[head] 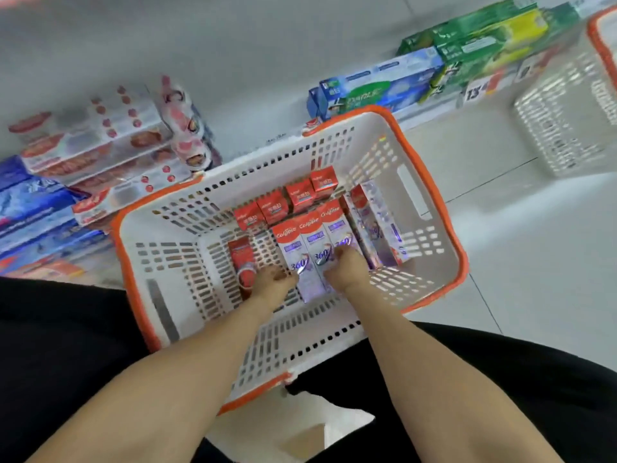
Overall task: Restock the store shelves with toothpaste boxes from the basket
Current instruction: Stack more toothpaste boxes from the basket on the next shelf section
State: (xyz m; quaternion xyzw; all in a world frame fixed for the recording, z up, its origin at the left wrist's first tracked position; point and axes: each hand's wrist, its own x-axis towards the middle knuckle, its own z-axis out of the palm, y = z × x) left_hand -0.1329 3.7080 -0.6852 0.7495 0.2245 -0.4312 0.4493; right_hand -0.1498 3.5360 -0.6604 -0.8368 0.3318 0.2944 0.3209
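Near edge: black clothing on both sides, two bare forearms reach forward and down into a white basket (417,195) with an orange rim, sitting on a pale tiled floor (534,279). Left hand (272,282) is at the near end of a row of flat-lying Colgate 360 boxes (309,242), fingers curled down onto the leftmost box's near end; a full grip is not clear, blurred. Right hand (347,269) is just beside it, fingers curled over the near ends of the middle and right boxes; cannot tell if it actually clamps one. A red toothpaste box (242,259) lies alone left of the left hand. A purple-white box (377,225) leans on edge to the right of the row. Behind the row, four small red boxes (287,203) stand in a diagonal line toward the far wall of the basket. Beyond the basket, low shelf (267,95): red-white boxes (90,152) and blue boxes (36,208) stacked at left, blue Darlie boxes (377,86) and green boxes (484,38) at right, with a price tag (477,91) below them. Second white basket (567,111) far right, well apart.
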